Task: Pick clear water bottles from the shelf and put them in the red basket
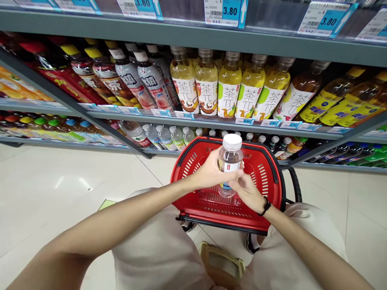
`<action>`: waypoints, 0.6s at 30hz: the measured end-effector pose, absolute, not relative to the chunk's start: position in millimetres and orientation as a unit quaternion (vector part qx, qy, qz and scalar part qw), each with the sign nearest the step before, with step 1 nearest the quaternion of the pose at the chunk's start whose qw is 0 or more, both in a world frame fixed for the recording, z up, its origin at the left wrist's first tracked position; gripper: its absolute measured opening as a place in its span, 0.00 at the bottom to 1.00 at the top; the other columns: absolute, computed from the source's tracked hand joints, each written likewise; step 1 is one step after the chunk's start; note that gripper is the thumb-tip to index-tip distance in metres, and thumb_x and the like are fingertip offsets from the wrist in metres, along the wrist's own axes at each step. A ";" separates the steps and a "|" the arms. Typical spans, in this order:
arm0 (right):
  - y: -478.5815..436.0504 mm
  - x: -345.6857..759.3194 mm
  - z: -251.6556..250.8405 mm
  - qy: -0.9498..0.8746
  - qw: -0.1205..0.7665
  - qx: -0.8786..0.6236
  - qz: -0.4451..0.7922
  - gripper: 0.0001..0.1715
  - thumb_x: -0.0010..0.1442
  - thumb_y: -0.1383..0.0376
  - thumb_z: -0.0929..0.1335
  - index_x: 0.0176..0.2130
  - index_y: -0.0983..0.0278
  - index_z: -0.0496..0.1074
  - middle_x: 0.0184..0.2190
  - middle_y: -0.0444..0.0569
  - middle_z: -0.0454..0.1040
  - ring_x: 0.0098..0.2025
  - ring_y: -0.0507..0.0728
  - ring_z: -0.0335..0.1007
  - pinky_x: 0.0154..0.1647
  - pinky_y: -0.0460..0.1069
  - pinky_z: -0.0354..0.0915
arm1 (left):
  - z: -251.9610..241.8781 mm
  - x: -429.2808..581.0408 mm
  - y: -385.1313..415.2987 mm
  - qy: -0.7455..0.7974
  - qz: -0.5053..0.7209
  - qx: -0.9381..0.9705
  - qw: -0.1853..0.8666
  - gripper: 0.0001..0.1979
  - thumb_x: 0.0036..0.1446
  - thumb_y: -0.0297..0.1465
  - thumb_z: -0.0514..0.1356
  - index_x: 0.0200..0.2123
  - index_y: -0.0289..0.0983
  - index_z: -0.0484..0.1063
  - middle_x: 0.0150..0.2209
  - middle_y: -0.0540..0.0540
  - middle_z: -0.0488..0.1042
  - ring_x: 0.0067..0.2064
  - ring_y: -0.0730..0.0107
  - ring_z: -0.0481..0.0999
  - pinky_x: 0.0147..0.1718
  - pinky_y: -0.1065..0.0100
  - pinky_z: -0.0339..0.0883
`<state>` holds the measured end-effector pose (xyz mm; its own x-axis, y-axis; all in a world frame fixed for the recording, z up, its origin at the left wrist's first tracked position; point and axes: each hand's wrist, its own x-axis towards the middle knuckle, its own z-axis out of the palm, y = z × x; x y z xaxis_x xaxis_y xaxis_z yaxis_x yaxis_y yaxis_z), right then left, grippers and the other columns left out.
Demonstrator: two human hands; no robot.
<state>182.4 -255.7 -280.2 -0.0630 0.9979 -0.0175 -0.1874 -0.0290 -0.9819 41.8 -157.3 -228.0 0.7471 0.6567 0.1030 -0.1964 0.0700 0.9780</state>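
Observation:
A clear drink bottle [230, 166] with a white cap and a white label stands nearly upright between my hands. Wrapped round its left side and front is my left hand [216, 168], the thumb lying across the label. My right hand [247, 188] grips the lower right side, its fingers partly hidden behind the bottle. Below both hands is a red shopping basket [187, 203] with slotted walls and a black handle at its right. The part of its floor that shows has no goods on it; the bottle and hands hide the rest.
A grey store shelf [193, 35] runs across the front, with price tags along its edges. Tea bottles [207, 90] line the middle level, and smaller bottles [165, 135] fill the lowest. My knees flank the basket. A pale yellow bag or frame [222, 257] is between my legs.

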 end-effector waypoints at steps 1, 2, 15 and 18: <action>-255.6 182.2 -280.1 -0.459 0.524 -0.441 0.565 0.29 0.61 0.47 0.78 0.56 0.59 0.80 0.58 0.51 0.79 0.60 0.65 0.76 0.68 0.61 0.68 | -228.5 41.9 -157.2 0.191 0.303 0.612 0.705 0.24 0.46 0.31 0.78 0.42 0.33 0.72 0.40 0.42 0.81 0.37 0.68 0.79 0.42 0.67 0.75; -255.5 182.0 -280.2 -0.459 0.523 -0.443 0.565 0.30 0.61 0.45 0.77 0.55 0.59 0.80 0.57 0.52 0.79 0.60 0.65 0.76 0.68 0.61 0.68 | -229.1 42.0 -157.2 0.195 0.305 0.613 0.702 0.24 0.46 0.30 0.78 0.43 0.33 0.72 0.41 0.42 0.81 0.37 0.68 0.79 0.42 0.67 0.75; -255.8 182.3 -279.1 -0.464 0.510 -0.463 0.556 0.34 0.61 0.40 0.75 0.55 0.59 0.80 0.56 0.51 0.80 0.59 0.65 0.76 0.67 0.61 0.70 | -231.1 41.2 -157.6 0.215 0.305 0.622 0.688 0.23 0.46 0.33 0.78 0.42 0.33 0.74 0.40 0.41 0.83 0.37 0.68 0.81 0.40 0.68 0.77; -255.9 182.7 -279.4 -0.465 0.508 -0.461 0.561 0.34 0.62 0.40 0.75 0.56 0.59 0.80 0.58 0.52 0.79 0.60 0.65 0.76 0.68 0.61 0.69 | -231.7 42.0 -158.1 0.215 0.310 0.619 0.689 0.23 0.45 0.32 0.78 0.42 0.33 0.74 0.39 0.42 0.83 0.36 0.68 0.80 0.39 0.68 0.77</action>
